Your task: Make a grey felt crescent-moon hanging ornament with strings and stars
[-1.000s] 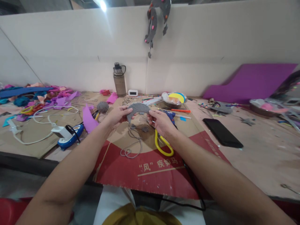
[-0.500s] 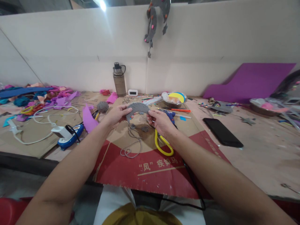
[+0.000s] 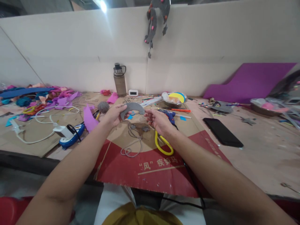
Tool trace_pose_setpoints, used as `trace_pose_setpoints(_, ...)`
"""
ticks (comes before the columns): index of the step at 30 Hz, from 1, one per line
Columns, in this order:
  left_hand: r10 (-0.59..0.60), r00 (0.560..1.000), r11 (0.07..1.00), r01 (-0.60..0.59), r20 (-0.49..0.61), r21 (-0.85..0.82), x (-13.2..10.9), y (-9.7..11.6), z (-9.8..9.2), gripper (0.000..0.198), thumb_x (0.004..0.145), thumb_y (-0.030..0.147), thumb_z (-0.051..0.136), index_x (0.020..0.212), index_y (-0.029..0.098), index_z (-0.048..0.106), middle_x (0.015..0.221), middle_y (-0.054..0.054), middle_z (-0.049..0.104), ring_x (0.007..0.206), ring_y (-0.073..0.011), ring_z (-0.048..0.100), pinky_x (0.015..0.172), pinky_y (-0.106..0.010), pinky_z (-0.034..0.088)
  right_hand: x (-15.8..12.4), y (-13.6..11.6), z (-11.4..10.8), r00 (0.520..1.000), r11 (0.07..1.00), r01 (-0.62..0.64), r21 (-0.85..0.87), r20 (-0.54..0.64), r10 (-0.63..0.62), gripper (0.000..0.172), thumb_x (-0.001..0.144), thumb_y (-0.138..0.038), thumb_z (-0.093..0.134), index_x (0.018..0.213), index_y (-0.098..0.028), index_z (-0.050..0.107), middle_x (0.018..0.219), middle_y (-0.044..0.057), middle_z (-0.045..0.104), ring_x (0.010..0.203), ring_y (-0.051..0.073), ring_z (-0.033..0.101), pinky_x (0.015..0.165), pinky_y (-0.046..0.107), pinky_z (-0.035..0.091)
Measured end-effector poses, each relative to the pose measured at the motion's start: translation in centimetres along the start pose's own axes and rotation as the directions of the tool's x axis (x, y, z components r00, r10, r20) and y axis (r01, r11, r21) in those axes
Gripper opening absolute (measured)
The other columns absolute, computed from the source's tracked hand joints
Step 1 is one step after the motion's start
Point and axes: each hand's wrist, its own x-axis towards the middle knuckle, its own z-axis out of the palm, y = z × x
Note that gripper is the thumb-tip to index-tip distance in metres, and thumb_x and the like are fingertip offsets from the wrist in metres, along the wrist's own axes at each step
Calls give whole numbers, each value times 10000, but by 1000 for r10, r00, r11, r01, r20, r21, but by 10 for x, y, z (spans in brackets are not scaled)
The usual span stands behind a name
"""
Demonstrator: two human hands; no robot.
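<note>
My left hand pinches a grey felt crescent at its left end, holding it above the cardboard with the smooth face showing. Beside the crescent's right tip is my right hand, its fingers curled together; what they hold, if anything, is too small to make out. Grey yarn trails in loops below the crescent, near small grey felt stars. Under my right wrist lie yellow-handled scissors. A blue glue gun is partly hidden behind that hand. Small blue scraps show beneath the crescent.
A bottle and small clock stand by the wall. A yarn ball, felt scraps and a blue power strip are leftward. A phone and metal bowl are rightward.
The crescent has turned from its ribbed, yarn-like face to a smooth face and shifted slightly left with my left hand. My right fingers have come off its right end.
</note>
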Motion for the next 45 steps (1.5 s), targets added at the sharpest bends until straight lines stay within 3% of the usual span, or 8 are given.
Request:
trace_pose_setpoints(5, 0, 996, 980, -18, -93, -199, 6, 6, -10, 115, 807, 30, 501, 814, 95, 596, 691, -84, 663, 630, -120, 647, 577, -197, 533, -5, 1, 2, 999, 999, 11, -30, 39, -10, 170, 733, -319, 632, 813, -170, 651, 745, 4, 638, 594, 76, 539, 527, 198, 379)
trace_pose_setpoints(9, 143, 980, 977, -162, -140, -139, 9, 8, -16, 277, 663, -88, 502, 832, 102, 611, 725, -54, 669, 724, -136, 676, 609, -194, 523, -4, 3, 2, 999, 994, 42, -100, 35, -39, 185, 717, -326, 643, 815, -170, 660, 725, -5, 628, 579, 67, 523, 517, 189, 364)
trace_pose_setpoints(13, 196, 971, 976, -207, -137, -72, 12, 7, -21, 336, 637, -84, 506, 886, 93, 643, 795, -70, 695, 737, -129, 677, 615, -185, 514, 2, 4, -1, 994, 969, 107, -223, 18, -105, 142, 712, -285, 643, 794, -172, 667, 743, -3, 639, 569, 61, 509, 507, 182, 355)
trace_pose_setpoints(19, 148, 981, 983, -160, -123, -89, 13, 5, -23, 324, 662, -61, 515, 925, 100, 613, 771, -80, 695, 705, -141, 681, 588, -204, 529, 8, 6, -5, 990, 950, 143, -277, 25, -142, 98, 719, -240, 613, 779, -169, 645, 724, -5, 628, 566, 69, 505, 494, 181, 361)
trace_pose_setpoints(28, 54, 994, 996, -59, -91, -61, 11, 2, -19, 240, 673, -67, 479, 826, 102, 552, 687, -99, 671, 636, -161, 671, 552, -225, 539, 18, 13, -12, 977, 861, 211, -462, 74, -200, 127, 784, -227, 525, 833, -169, 627, 764, 6, 629, 578, 80, 511, 511, 195, 377)
trace_pose_setpoints(31, 32, 994, 996, -40, -106, -78, 13, 2, -22, 235, 655, -58, 481, 791, 125, 542, 681, -91, 663, 611, -155, 660, 513, -207, 513, 23, 15, -18, 950, 749, 302, -590, 127, -284, 148, 788, -232, 524, 855, -174, 642, 746, 1, 636, 614, 104, 539, 565, 223, 411)
trace_pose_setpoints(36, 31, 987, 995, -46, -160, -92, 13, 5, -25, 231, 626, -36, 477, 750, 154, 520, 622, -39, 624, 528, -107, 605, 454, -167, 446, 16, 12, -19, 896, 444, 413, -795, 266, -356, 155, 793, -204, 556, 879, -159, 676, 813, 32, 682, 721, 136, 578, 696, 271, 441)
trace_pose_setpoints(45, 16, 993, 998, -24, -119, -64, 16, -1, -26, 242, 622, -39, 468, 786, 124, 539, 628, -54, 635, 565, -119, 618, 471, -177, 468, -3, 15, -8, 853, 47, 504, -863, 487, -188, 155, 850, -204, 551, 900, -139, 682, 869, 90, 694, 758, 168, 591, 716, 279, 423)
